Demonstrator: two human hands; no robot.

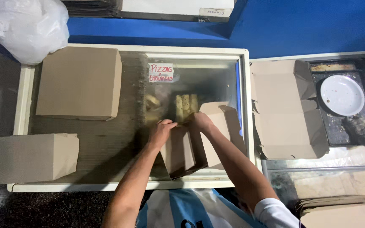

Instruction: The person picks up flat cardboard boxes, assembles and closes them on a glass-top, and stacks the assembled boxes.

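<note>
A small brown cardboard box (181,154) stands open on the glass lid of a white chest freezer (22,105), near its front edge. My left hand (162,131) grips the box's left wall at the top. My right hand (200,121) holds the box's far edge, beside its raised flaps (227,122). Both forearms reach in from the bottom of the view. Through the glass, pale pieces of food (186,105) lie inside the freezer just beyond my hands.
Two closed cardboard boxes sit on the freezer's left side, one large (79,82), one at the front left corner (32,157). A flattened open box (281,109) lies to the right, next to a white plate (342,95) on a dark tray. A white plastic bag (26,27) hangs back left.
</note>
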